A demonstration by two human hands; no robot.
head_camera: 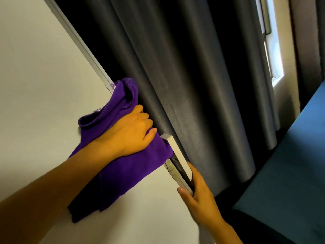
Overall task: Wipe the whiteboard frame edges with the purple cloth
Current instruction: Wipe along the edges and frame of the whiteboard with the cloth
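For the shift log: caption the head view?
Left hand presses purple cloth on whiteboard frame; right hand steadies it.

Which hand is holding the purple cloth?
The left hand. It presses the purple cloth against the whiteboard's frame edge. The right hand has no cloth; it grips the silver bar lower down the same edge.
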